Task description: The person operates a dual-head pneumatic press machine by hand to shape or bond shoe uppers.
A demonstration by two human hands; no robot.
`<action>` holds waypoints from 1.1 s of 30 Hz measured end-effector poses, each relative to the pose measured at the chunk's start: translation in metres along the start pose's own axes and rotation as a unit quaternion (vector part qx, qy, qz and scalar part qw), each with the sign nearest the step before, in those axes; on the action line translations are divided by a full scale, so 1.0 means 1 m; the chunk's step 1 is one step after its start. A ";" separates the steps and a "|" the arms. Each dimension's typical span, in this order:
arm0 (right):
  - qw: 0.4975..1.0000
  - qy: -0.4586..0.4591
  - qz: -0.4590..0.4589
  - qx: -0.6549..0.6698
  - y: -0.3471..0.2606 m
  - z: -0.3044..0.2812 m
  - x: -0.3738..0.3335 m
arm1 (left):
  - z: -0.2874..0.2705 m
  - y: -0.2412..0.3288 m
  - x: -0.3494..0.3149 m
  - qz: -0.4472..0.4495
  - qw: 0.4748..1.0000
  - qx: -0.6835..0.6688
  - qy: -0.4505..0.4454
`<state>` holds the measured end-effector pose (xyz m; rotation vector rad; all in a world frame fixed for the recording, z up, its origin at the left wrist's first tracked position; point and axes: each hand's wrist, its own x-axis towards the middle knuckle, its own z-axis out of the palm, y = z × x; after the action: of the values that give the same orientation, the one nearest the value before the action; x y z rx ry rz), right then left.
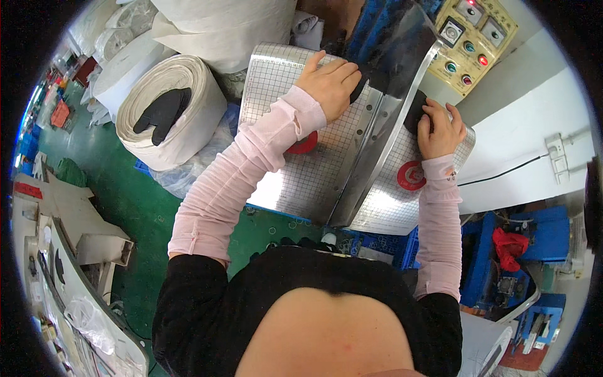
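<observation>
My left hand (330, 85) is palm down over the left half of a silver, grid-marked metal table (301, 182). Its fingertips hold the edge of a black, fabric-like piece (359, 87), and its thumb is hidden. To the right of the upright metal blade guard (392, 141), my right hand (441, 130) has its thumb and bent fingers on black material (414, 113). A clear, shiny shield (402, 44) stands between the hands and partly covers the black material. Whether both hands hold one piece, I cannot tell.
A cream fabric roll (207, 119) with black cut pieces (164, 116) on top stands at left, beside larger white rolls (223, 31). The yellow control panel (474, 44) is at upper right. Blue machinery (502, 264) with a red cloth (510, 248) sits at lower right.
</observation>
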<state>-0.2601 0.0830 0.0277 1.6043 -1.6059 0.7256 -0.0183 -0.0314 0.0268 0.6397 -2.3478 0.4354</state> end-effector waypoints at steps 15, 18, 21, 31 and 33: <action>0.991 0.057 0.037 0.113 0.000 -0.041 -0.042 | -0.036 0.023 -0.076 -0.080 0.973 -0.131 0.172; 0.991 0.058 0.038 0.112 -0.001 -0.047 -0.052 | -0.041 0.034 -0.110 -0.117 0.971 -0.150 0.142; 0.989 0.055 0.064 0.123 0.000 -0.052 -0.063 | -0.042 0.049 -0.139 -0.164 0.962 -0.179 0.128; 0.986 0.015 0.084 0.142 -0.021 -0.048 -0.082 | -0.040 0.083 -0.170 -0.260 0.927 -0.245 0.113; 0.987 0.009 0.081 0.140 -0.025 -0.046 -0.083 | -0.043 0.082 -0.170 -0.254 0.929 -0.245 0.114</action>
<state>-0.2347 0.1667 -0.0166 1.6666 -1.6942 1.0906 0.0717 0.1119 -0.0670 0.8554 -1.8640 -0.2905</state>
